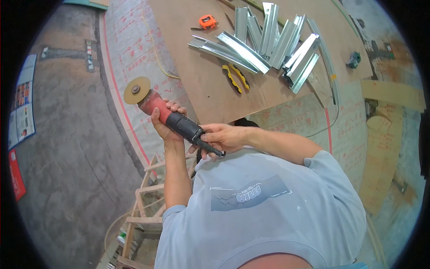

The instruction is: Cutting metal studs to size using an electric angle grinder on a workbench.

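An angle grinder (157,107) with a red and black body is held at a slant in front of my shirt. Its round yellow-tan cutting disc (142,84) points to the upper left, beyond the table's edge. My left hand (166,130) wraps around the red part from below, thumb on the near side. Around the black rear end, near the cord sleeve, my right hand (219,136) is closed. Part of each hand's fingers is hidden behind the tool. Whether the disc is spinning I cannot tell.
On the plywood table (201,96) lie several metal profile pieces (268,38), yellow-black pliers (236,79) and an orange tape measure (207,21). A small dark green tool (354,59) is at the right. A wooden frame (145,190) stands at lower left. Printed sheeting (134,54) covers the floor.
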Tool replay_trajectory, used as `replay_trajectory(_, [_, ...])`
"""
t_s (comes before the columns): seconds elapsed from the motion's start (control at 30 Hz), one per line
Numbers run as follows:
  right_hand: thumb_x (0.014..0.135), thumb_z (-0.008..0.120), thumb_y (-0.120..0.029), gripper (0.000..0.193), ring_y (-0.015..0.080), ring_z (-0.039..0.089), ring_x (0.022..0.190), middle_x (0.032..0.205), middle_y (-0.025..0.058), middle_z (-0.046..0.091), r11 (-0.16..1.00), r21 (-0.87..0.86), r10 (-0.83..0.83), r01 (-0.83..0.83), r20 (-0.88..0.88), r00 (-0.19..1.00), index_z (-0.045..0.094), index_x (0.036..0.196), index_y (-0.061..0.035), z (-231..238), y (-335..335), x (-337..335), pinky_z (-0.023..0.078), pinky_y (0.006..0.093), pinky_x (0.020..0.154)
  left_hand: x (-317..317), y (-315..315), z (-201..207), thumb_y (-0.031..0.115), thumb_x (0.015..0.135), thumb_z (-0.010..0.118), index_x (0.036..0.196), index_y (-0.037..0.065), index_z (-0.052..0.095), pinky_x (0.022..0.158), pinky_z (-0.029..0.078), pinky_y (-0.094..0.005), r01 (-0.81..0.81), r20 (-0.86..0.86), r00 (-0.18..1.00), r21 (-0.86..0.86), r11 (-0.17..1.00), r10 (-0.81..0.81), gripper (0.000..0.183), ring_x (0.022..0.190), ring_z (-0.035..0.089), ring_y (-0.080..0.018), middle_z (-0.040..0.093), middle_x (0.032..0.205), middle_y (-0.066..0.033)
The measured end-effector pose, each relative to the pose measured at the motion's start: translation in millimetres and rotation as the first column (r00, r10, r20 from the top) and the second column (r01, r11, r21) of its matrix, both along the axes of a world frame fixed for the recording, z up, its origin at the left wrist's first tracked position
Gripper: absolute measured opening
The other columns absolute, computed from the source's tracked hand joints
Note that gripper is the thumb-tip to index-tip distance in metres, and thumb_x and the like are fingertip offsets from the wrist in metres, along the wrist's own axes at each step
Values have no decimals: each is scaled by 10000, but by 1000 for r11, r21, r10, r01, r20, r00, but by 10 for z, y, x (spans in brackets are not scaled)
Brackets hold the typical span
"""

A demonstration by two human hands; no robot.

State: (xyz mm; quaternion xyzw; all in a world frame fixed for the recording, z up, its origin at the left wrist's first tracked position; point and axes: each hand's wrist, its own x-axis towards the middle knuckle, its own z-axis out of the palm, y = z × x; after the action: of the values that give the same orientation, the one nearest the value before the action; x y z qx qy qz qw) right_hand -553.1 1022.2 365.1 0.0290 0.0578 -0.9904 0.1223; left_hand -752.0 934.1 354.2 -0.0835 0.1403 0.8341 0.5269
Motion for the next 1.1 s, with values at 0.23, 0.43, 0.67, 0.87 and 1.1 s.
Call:
replay_trajectory(0.23, [834, 705, -149, 468, 356, 601, 1092, 1147, 169, 615, -878, 428, -340, -215, -241, 909, 534, 1254, -36, -576, 1618, -223, 492, 457, 887, -111, -317, 68, 281, 848, 731, 1125, 56, 554, 817, 534, -403, -155, -215, 971, -224, 962, 107, 399, 837, 605, -209, 590, 906, -62])
replay_trajectory(0.43, [872, 591, -133, 272, 358, 666, 966, 890, 252, 653, -833, 419, -333, -362, 143, 932, 629, 1116, -18, -695, 2180, -310, 511, 473, 836, -272, -599, -120, 241, 871, 721, 1149, 30, 540, 838, 547, -424, -166, -273, 958, -288, 943, 85, 394, 861, 609, -235, 593, 942, -98])
replay_trajectory(0.67, [963, 583, -148, 205, 145, 444, 738, 767, 55, 465, -361, 919, -403, -159, 1, 915, 564, 1057, 33, -470, 2125, -253, 424, 322, 683, -532, -671, -300, 252, 864, 739, 1181, 65, 536, 773, 575, -417, -75, -194, 981, -342, 937, 8, 421, 810, 654, -249, 634, 926, -104])
replay_trajectory(0.87, [978, 599, -105, 216, 90, 473, 725, 789, -6, 513, -197, 964, -422, -181, 83, 903, 584, 1167, -2, -354, 1226, -531, 413, 269, 641, -632, -522, -382, 470, 906, 697, 1208, 56, 518, 746, 580, -403, 41, -106, 992, -246, 968, -69, 543, 793, 656, -240, 636, 913, -103])
replay_trajectory(1.1, [991, 589, -217, 262, 278, 499, 684, 784, 170, 576, -312, 916, -465, -254, 86, 881, 629, 1118, 8, -865, 738, -759, 453, 361, 672, -578, -172, -567, 296, 881, 729, 1105, 52, 533, 750, 605, -427, 164, 95, 986, -399, 902, -137, 385, 784, 672, -267, 641, 918, -135])
